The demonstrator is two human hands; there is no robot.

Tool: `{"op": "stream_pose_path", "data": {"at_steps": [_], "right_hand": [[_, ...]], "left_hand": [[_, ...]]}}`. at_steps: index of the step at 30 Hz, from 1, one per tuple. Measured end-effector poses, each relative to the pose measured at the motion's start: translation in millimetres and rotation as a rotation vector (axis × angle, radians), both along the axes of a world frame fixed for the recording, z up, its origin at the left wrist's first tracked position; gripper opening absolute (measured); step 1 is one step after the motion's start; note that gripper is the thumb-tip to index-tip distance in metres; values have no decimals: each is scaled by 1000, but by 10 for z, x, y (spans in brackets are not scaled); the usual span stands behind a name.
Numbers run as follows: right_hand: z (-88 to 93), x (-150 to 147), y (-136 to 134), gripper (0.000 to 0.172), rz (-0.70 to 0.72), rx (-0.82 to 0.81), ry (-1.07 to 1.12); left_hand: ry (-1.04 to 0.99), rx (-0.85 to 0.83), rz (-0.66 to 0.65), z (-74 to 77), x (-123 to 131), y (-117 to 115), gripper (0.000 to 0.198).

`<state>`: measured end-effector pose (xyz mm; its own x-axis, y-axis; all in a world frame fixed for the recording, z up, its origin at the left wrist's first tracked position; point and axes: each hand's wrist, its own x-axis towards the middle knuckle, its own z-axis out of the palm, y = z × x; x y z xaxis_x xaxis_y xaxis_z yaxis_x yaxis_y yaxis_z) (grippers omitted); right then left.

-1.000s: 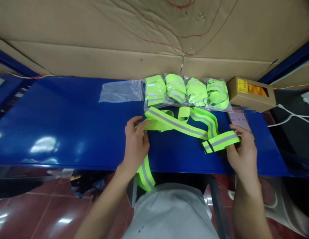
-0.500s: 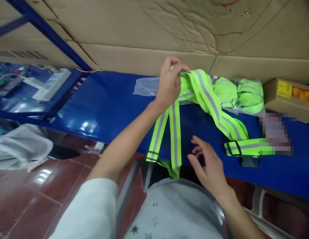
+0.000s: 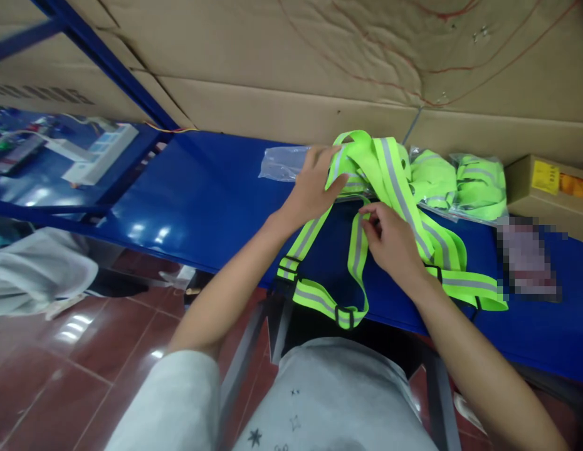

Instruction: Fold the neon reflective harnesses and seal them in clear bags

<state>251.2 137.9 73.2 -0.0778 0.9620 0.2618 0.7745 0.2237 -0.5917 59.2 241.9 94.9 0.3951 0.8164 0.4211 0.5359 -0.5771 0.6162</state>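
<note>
A neon yellow-green reflective strap harness [image 3: 395, 178] with a grey stripe lies heaped on the blue table [image 3: 192, 194], its loops hanging over the front edge. Black slider buckles [image 3: 344, 317] sit on the hanging loop. My left hand [image 3: 315, 188] rests at the left side of the heap, thumb and fingers apart against the webbing; some fingertips are hidden. Lower and to the right, my right hand [image 3: 388, 235] pinches the upper part of the hanging strap [image 3: 358, 244] between thumb and fingers. A clear plastic bag [image 3: 279, 164] lies behind my left hand.
Bagged bundles of the same webbing [image 3: 480, 185] stand to the right, beside a cardboard box [image 3: 526, 188] with a yellow label. A blurred-out flat object [image 3: 529, 257] lies in front of the box. Cardboard [image 3: 273, 106] lines the back. A white power strip [image 3: 103, 153] is at far left.
My left hand has lowered and loosened from the strap. My right hand has moved up and left and pinched the hanging strap, whose loop now bows open. The heap has spread.
</note>
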Motion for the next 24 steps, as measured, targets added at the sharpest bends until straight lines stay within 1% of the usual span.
{"op": "stream_pose_path", "data": {"at_steps": [2,4,5,6,7,9,10,11,13,14,16,18,19,21,22,24], "right_hand": [[79,101,134,20,-19,63,-72],[166,189,305,20,-16,96,-119],[212,225,391,22,-4,102,-137],[262,256,464,23,5,107,-152],[314,279,515,24,13,107,-164],[420,302,515,24,29,105,-181],[468,299,451,24,37,113,-181],[503,285,343,25,46,123,-178],[515,226,8,26,36,197,-131],[480,184,-202,24,7,214,-92],[326,83,-651,20,-38,188,-25],[92,-16,-1062,16,-39,89,51],[-30,-59,-1228,18,-35,39,62],[-236,-120,-1451,22,-9,24,-26],[-306,-138,-1506,25,6,24,-74],[-368,-152,-1515,28,12,34,-161]], "left_hand": [[97,-59,-44,35,-329,-530,38],[204,-196,-146,58,-602,-1056,37],[253,-280,-146,54,-701,-1290,36],[278,-335,-110,35,-771,-1494,36],[282,-352,-41,3,-813,-1665,38],[306,-292,174,-96,-826,-1911,41],[305,-249,271,-155,-806,-1991,43],[314,-211,338,-216,-775,-2047,43],[351,-154,394,-333,-695,-2107,38],[380,-130,404,-387,-652,-2117,34],[423,-77,449,-486,-574,-2114,29],[424,-25,504,-571,-512,-2095,27],[414,-8,520,-606,-487,-2084,27],[381,17,542,-654,-447,-2066,26],[361,31,548,-663,-429,-2062,25],[323,70,536,-642,-392,-2076,25]]}}
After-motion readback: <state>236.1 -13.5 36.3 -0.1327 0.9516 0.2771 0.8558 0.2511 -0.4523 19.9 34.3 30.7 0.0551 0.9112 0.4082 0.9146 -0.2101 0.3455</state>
